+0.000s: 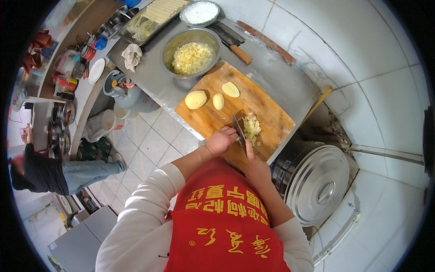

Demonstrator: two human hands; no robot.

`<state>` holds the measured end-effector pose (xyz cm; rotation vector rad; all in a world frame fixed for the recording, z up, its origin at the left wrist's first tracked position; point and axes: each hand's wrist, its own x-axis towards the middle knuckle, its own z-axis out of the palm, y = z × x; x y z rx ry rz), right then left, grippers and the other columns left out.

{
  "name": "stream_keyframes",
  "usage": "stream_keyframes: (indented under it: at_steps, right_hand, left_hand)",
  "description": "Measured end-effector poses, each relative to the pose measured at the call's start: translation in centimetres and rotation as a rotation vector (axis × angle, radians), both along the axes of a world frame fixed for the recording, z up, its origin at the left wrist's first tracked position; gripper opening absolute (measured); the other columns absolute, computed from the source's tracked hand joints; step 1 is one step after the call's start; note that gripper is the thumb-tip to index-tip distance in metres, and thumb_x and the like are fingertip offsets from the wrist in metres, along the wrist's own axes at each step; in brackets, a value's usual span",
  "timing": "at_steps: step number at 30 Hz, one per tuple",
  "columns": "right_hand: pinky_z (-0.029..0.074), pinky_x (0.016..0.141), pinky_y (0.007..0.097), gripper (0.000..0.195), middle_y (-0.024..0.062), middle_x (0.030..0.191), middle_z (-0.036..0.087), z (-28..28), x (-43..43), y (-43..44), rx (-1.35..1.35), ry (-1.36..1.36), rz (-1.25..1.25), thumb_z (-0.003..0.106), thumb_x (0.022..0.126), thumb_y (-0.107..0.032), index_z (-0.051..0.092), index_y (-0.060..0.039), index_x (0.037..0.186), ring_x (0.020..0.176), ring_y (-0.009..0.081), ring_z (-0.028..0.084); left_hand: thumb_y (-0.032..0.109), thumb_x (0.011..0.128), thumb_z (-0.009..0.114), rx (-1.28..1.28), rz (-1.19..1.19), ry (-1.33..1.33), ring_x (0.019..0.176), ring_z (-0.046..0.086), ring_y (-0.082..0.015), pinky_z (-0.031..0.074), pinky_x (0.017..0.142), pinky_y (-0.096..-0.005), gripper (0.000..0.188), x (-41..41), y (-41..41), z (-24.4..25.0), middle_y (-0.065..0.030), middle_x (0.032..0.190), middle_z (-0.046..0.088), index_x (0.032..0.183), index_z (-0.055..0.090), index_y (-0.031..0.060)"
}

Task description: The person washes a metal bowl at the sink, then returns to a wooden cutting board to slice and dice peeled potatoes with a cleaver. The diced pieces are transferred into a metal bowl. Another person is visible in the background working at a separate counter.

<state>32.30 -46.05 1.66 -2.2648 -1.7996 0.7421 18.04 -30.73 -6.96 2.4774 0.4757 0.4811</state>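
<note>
My right hand (257, 167) grips the handle of a kitchen cleaver (239, 129), its blade upright on the wooden cutting board (272, 117). Close against the blade's left side, my left hand (221, 140) has curled fingers pressed down over a pale potato piece, mostly hidden beneath them. Diced potato (251, 128) lies heaped just right of the blade. Farther up the board sit a rounded peeled potato (196, 99), a smaller potato piece (218, 101) and a flat-cut potato half (230, 89).
Beyond the board stands a steel bowl (165, 57) of potato cubes. A second cleaver (240, 54), a bowl of white powder (199, 13), a tray (125, 32) and a cloth (132, 57) share the metal table. A large lidded pot (317, 185) stands right; another person (44, 170) is left.
</note>
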Motion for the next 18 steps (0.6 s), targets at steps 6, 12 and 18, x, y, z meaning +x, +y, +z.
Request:
stream_keyframes:
  at_steps: [6,12,18]
  right_hand:
    - [0.052,0.056,0.0458,0.085,0.0193,0.081,0.066,1.6,0.2,0.1,-0.04,-0.007,0.019,0.057,0.079,-0.004,0.018,-0.0128,0.154,0.065,0.0364,0.065]
    - [0.052,0.057,0.0462,0.086,0.0201,0.081,0.067,1.3,0.3,0.5,-0.058,-0.016,0.033,0.057,0.079,-0.006,0.016,-0.0137,0.155,0.067,0.0365,0.066]
    - [0.053,0.059,0.0473,0.086,0.0214,0.083,0.067,0.6,-0.3,0.6,-0.13,-0.003,0.014,0.056,0.08,-0.006,0.015,-0.0138,0.155,0.068,0.0369,0.066]
  left_hand:
    - [0.009,0.079,0.06,-0.001,-0.007,0.011,0.09,0.058,-0.0318,0.05,0.077,-0.04,0.011,-0.2,-0.1,-0.1,-0.0095,0.091,0.058,0.089,0.06,0.0054]
    - [0.01,0.079,0.06,0.007,0.009,0.019,0.087,0.057,-0.0305,0.05,0.075,-0.0394,0.009,-0.4,-0.2,-0.3,-0.009,0.089,0.057,0.087,0.059,0.0059]
    - [0.009,0.078,0.06,0.035,0.044,-0.062,0.085,0.057,-0.0295,0.05,0.073,-0.039,0.008,-0.4,-0.5,-0.2,-0.0088,0.088,0.057,0.085,0.059,0.0064]
